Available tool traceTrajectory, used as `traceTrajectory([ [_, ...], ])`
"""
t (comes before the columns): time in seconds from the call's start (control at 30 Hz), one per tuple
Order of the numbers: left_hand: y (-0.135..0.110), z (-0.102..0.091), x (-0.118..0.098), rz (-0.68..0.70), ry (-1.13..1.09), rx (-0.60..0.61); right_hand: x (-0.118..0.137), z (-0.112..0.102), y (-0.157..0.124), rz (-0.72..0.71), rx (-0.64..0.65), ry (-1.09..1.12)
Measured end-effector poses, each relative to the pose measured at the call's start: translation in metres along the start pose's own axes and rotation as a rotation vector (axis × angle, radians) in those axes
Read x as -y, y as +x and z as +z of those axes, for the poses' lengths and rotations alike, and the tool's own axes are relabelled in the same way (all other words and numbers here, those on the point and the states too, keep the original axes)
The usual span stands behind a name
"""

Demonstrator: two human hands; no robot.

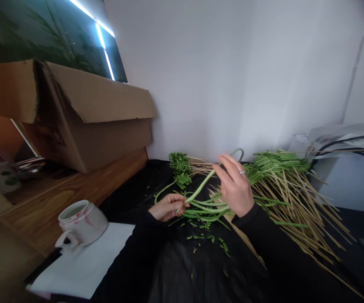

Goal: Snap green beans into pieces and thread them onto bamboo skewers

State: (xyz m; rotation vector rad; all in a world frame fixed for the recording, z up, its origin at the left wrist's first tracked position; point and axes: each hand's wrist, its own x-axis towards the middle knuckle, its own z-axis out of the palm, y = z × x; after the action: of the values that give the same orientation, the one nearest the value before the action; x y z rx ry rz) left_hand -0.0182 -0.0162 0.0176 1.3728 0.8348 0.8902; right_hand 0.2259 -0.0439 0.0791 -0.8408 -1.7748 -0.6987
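A pale green long bean (200, 188) slants upward between my two hands. My left hand (170, 206) pinches its lower end. My right hand (236, 185), with a ring on one finger, is closed around it higher up, and the bean's curled tip shows behind the fingers. Beneath my hands lie more loose long beans (211, 209) on a black plastic sheet (172, 269). Small cut bits of bean (224, 247) are scattered in front. Behind my left hand is a pile of short bean pieces (180, 168) on thin sticks.
At right, many bamboo skewers (298, 206) fan out, with bean pieces (276, 164) lined up at their far ends. A stained white mug (83, 223) stands on white paper (83, 269) at left. Behind it are a cardboard box (106, 139) and a wooden surface (71, 187). A wall rises behind.
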Motion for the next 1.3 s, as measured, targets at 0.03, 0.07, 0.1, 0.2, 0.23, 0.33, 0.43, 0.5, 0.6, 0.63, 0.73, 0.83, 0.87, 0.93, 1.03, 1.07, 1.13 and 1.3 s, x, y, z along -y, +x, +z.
traceTrajectory([
  [0.03,-0.002,0.003,0.0,-0.016,-0.048,0.035,0.0,0.0,0.001,0.021,0.016,-0.008],
  [0.07,-0.002,0.006,0.001,-0.024,-0.112,0.05,0.0,0.0,0.001,0.046,0.028,-0.017],
  [0.1,-0.001,0.009,0.002,-0.028,-0.185,0.05,0.002,0.001,-0.001,0.077,0.029,-0.022],
  [0.2,0.005,0.015,0.008,-0.036,-0.348,0.003,0.008,0.005,-0.014,0.21,0.039,0.061],
  [0.23,0.008,0.017,0.01,-0.043,-0.367,-0.009,0.01,0.007,-0.022,0.278,0.07,0.133],
  [0.33,0.013,0.02,0.015,-0.072,-0.343,-0.01,0.02,0.016,-0.046,0.614,0.241,0.451],
  [0.43,0.012,0.026,0.018,-0.116,-0.301,0.035,0.03,0.023,-0.063,0.946,0.419,0.852],
  [0.5,0.011,0.031,0.019,-0.154,-0.241,0.103,0.033,0.025,-0.067,1.07,0.394,1.036],
  [0.6,0.009,0.035,0.02,-0.205,-0.164,0.186,0.032,0.027,-0.067,1.159,0.342,1.107],
  [0.63,0.009,0.035,0.02,-0.208,-0.154,0.19,0.031,0.028,-0.067,1.169,0.333,1.1],
  [0.73,0.01,0.032,0.019,-0.18,-0.109,0.15,0.028,0.029,-0.069,1.185,0.305,1.08],
  [0.83,0.011,0.029,0.018,-0.182,-0.002,0.139,0.025,0.031,-0.072,1.179,0.288,1.072],
  [0.87,0.011,0.028,0.019,-0.193,0.033,0.15,0.025,0.031,-0.073,1.178,0.284,1.068],
  [0.93,0.012,0.027,0.019,-0.215,0.095,0.176,0.025,0.032,-0.072,1.179,0.278,1.06],
  [1.03,0.014,0.027,0.02,-0.194,0.198,0.163,0.025,0.031,-0.069,1.184,0.278,1.05],
  [1.07,0.015,0.027,0.02,-0.175,0.23,0.148,0.025,0.03,-0.067,1.185,0.275,1.046],
  [1.13,0.017,0.027,0.019,-0.162,0.28,0.129,0.025,0.031,-0.065,1.179,0.268,1.039],
  [1.3,0.022,0.028,0.015,-0.12,0.338,0.115,0.021,0.036,-0.063,1.137,0.242,1.008],
])
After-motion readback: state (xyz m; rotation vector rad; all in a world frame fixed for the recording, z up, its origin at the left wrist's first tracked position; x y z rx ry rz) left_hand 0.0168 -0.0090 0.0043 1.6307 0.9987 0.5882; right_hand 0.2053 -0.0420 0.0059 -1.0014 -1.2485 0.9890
